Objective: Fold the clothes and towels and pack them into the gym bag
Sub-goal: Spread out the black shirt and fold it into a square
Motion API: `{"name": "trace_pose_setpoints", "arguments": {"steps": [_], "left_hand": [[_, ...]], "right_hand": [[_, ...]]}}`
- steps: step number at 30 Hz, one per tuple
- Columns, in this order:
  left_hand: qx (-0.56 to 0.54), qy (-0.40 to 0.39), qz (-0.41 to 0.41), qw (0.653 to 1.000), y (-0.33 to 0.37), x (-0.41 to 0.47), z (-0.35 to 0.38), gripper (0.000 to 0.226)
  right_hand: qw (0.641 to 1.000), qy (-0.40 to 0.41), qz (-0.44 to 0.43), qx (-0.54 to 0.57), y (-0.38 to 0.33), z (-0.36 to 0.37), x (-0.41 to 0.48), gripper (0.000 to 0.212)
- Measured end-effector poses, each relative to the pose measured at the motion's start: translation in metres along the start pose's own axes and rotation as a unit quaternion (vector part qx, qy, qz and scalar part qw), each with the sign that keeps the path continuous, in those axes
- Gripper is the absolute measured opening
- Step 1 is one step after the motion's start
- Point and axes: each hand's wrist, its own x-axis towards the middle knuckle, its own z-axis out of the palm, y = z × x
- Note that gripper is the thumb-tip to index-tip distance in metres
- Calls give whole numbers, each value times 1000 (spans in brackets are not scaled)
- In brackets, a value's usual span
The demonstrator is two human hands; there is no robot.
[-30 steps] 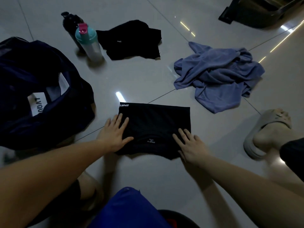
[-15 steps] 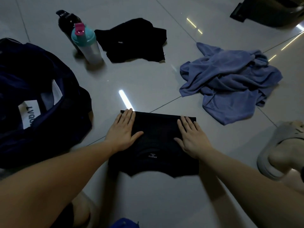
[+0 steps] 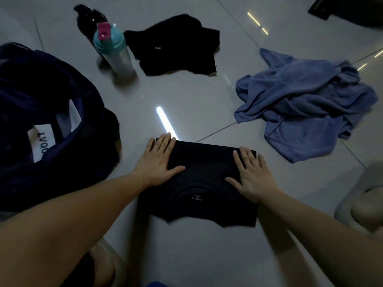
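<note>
Item 1: folded black shirt, a flat rectangle on the pale tiled floor, collar end nearest the person, small white lettering visible at the neck. Item 2: left hand, palm down, fingers straight and together, pressing the shirt's left edge, fingertips at its far corner. Item 3: right hand, palm down, fingers straight and slightly spread, pressing the shirt's right side; neither hand grips anything. Item 4: dark navy gym bag, slumped on the floor left of the shirt and apart from it, a white lettered label showing. Item 5: crumpled blue towel, unfolded, lying far right of the shirt. Item 6: crumpled black garment, unfolded, at the far side of the floor. Item 7: 2 bottles standing just left of that garment, a clear shaker bottle with a teal lid and pink cap, and a black bottle behind it. Item 8: pale slipper at the right edge.
</note>
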Motion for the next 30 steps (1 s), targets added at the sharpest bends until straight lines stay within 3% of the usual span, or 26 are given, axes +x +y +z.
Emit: {"name": "trace_pose_setpoints", "arguments": {"steps": [3,7,11,17,23,30], "left_hand": [[-81,59,-74,992,1,-16,-9,91],[-193,158,-243,937,-1,-59,-15,60],[-272,36,-365,890,12,-90,-16,65],[-261,-56,-372,889,38,-95,-12,70],[-337,-128,-384,850,22,-89,-7,43],[-495,-97,-360,785,-13,-83,-22,26]], "right_hand": [[999,42,-7,-9,-4,-32,10,85],[993,91,-55,51,-38,-66,45,53],[988,31,-103,112,-92,-96,87,52],[979,-85,-77,166,-151,-113,130,67],[978,-127,-62,152,-169,-107,147,42],[930,-155,-61,328,-140,-123,154,20]]}}
